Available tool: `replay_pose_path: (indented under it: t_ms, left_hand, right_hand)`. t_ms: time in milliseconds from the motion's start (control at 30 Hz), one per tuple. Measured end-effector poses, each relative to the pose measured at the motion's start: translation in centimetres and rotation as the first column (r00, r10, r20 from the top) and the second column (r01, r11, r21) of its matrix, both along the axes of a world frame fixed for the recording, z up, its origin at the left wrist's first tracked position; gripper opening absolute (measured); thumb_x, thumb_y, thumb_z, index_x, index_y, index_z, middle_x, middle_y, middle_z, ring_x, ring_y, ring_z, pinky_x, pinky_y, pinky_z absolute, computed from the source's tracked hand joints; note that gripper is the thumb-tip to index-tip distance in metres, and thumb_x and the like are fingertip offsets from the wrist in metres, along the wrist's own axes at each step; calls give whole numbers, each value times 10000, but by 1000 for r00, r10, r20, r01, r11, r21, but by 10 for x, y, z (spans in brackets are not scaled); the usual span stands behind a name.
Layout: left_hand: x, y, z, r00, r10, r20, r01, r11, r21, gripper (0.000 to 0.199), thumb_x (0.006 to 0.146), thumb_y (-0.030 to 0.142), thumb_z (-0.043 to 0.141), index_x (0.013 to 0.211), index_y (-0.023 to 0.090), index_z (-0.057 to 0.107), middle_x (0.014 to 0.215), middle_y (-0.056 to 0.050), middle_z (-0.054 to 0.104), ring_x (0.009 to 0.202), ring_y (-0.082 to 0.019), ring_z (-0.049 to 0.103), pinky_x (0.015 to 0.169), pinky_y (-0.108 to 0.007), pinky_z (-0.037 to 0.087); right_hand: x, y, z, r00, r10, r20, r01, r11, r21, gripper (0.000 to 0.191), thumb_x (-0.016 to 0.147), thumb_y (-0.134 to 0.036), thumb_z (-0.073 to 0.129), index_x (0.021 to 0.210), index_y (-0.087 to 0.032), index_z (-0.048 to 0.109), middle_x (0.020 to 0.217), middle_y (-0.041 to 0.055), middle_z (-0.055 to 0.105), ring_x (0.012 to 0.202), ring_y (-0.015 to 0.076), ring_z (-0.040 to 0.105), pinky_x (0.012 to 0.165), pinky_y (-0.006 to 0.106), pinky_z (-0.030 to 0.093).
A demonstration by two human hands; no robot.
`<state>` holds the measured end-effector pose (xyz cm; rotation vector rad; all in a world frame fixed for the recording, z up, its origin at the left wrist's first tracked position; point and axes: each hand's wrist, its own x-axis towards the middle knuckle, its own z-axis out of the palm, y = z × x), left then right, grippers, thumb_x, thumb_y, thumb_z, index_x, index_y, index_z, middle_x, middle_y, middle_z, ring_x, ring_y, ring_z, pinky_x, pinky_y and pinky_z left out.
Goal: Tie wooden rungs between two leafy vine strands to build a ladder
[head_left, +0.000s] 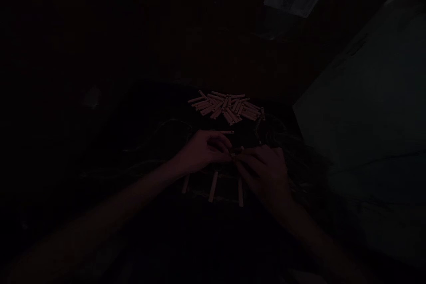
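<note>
Fingertips of my left hand and right hand close on a small pale piece, its long axis too dark to tell; 3 pale sticks lie just below.

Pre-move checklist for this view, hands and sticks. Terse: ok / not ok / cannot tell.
1. Light: not ok, scene very dark.
2. Left hand and right hand in view: ok, meeting at the fingertips.
3. Small pinched item: cannot tell what it is, too dark and small.
4. Pile of pale sticks: ok, heaped beyond the hands, not touching them.
5. Three separate sticks: ok, spaced apart nearer the person, below the hands.
</note>
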<state>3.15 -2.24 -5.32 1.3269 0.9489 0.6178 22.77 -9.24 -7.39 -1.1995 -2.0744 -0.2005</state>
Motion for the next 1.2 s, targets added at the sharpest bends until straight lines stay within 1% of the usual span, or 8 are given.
replay_pose_path:
  t_ms: [100, 267, 433, 600, 800, 933, 1100, 1200]
  left_hand:
    - [0, 1, -5, 999, 22, 28, -23, 1000, 15, 264, 657, 188, 883, 857, 140, 718, 805, 2, 719, 734, -110, 672, 718, -220, 513]
    - [-1, 2, -7, 999, 29, 41, -29, 1000, -1, 297, 652, 184, 886, 907, 146, 740, 860, -13, 739, 791, -129, 694, 767, -239, 543]
    - [-1, 2, -8, 993, 20, 116, -9, 996, -90, 204, 790, 274, 805, 942, 139, 785, 944, -61, 767, 865, -170, 729, 822, -292, 597]
    - [-4, 2, -12, 998, -56, 36, 54, 998, 44, 269, 812, 340, 815, 1013, 162, 812, 992, -71, 794, 940, -198, 734, 876, -305, 584]
    - [-7, 5, -9, 987, -148, -58, 153, 983, 104, 200, 851, 342, 762, 891, 148, 784, 834, -38, 759, 777, -154, 695, 746, -248, 541]
    - [-7, 5, -6, 975, -188, -115, 202, 972, 123, 200, 899, 336, 703, 899, 144, 761, 803, -27, 729, 733, -130, 660, 693, -219, 506]
    - [-7, 5, -3, 986, -158, -54, 162, 983, 90, 221, 939, 339, 651, 941, 143, 755, 851, -41, 745, 721, -131, 683, 700, -230, 534]
    - [-8, 5, -1, 982, -183, -47, 186, 980, 75, 227, 936, 342, 663, 950, 139, 764, 858, -47, 748, 729, -133, 684, 716, -237, 540]
  right_hand:
    - [-1, 0, 1, 1000, -13, 14, 13, 1000, 13, 80, 969, -155, 676, 957, -208, 735, 935, 31, 781, 807, 178, 648, 744, 379, 359]
    - [-1, 1, 0, 999, -25, 30, 24, 999, 25, 81, 972, -151, 673, 968, -210, 729, 947, 36, 785, 826, 179, 651, 756, 383, 362]
    - [1, 2, 2, 998, 7, 66, -11, 998, 68, 99, 943, -115, 692, 961, -206, 724, 955, 33, 788, 797, 180, 634, 752, 381, 353]
    - [0, 3, 1, 997, 25, 67, -31, 995, 96, 118, 942, -101, 687, 967, -212, 718, 964, 24, 792, 787, 171, 637, 765, 376, 370]
    - [-1, 3, -1, 997, 55, 59, -59, 996, 69, 120, 943, -98, 684, 946, -213, 719, 929, 12, 786, 788, 164, 645, 781, 385, 371]
    - [-1, 2, -2, 996, 74, 44, -77, 996, 52, 114, 955, -118, 679, 981, -220, 720, 950, 11, 788, 795, 162, 646, 781, 385, 366]
    - [1, 2, 0, 998, 69, 15, -69, 997, 35, 93, 970, -142, 670, 991, -218, 720, 963, 25, 788, 827, 170, 664, 775, 382, 373]
    - [1, 3, 0, 996, 86, 14, -86, 996, 38, 94, 969, -142, 672, 1004, -216, 718, 960, 24, 787, 819, 167, 669, 769, 378, 374]
